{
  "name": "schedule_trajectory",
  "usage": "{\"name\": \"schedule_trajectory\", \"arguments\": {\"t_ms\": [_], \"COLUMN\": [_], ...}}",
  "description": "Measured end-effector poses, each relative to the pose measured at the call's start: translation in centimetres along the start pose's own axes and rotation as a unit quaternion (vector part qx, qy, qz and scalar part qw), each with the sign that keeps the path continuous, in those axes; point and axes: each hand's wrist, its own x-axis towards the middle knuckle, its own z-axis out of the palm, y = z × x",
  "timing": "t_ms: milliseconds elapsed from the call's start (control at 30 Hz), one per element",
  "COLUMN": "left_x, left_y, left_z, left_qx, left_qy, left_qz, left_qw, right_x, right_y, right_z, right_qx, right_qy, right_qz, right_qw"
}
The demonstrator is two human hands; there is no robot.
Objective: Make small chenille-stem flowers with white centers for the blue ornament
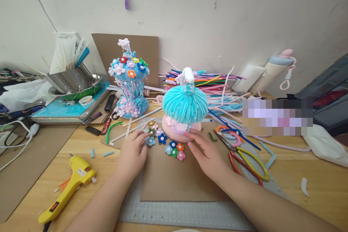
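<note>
A pipe-cleaner piece with a ribbed turquoise dome [185,105] on a round pink base [179,134] stands on a brown cardboard sheet [174,185]. My right hand [208,152] is open beside it, stretched fingertips at the base's front right edge. Small fuzzy flowers lie in two clusters in front of the base, among them a dark blue flower [162,138] and a pink flower [181,156]. At the left cluster, my left hand [133,150] rests with loosely bent fingers, its fingertips next to a light blue flower [150,141]. It appears to hold nothing.
A yellow glue gun [74,177] lies at the left, and scissors [246,159] with red and yellow handles at the right. Behind stand a flower-covered blue piece [129,79] and a metal bowl [70,78]. Pipe cleaners [201,81] are heaped along the wall.
</note>
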Motion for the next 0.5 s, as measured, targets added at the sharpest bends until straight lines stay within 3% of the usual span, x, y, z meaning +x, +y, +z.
{"name": "schedule_trajectory", "arguments": {"t_ms": [133, 333, 500], "left_x": [0.15, 0.05, 0.04], "left_y": [0.25, 0.53, 0.68], "left_z": [0.13, 0.07, 0.26], "left_qx": [0.043, 0.081, 0.074], "left_qy": [-0.04, -0.024, -0.007], "left_qz": [0.017, -0.062, -0.009], "left_qw": [0.998, 0.995, 0.997], "right_x": [-0.08, -0.07, -0.04], "right_y": [0.12, 0.09, 0.1], "right_z": [0.1, 0.03, 0.12], "right_qx": [-0.004, -0.006, -0.006], "right_qy": [-0.004, -0.003, 0.003], "right_qz": [-0.005, -0.011, -0.014], "right_qw": [1.0, 1.0, 1.0]}}
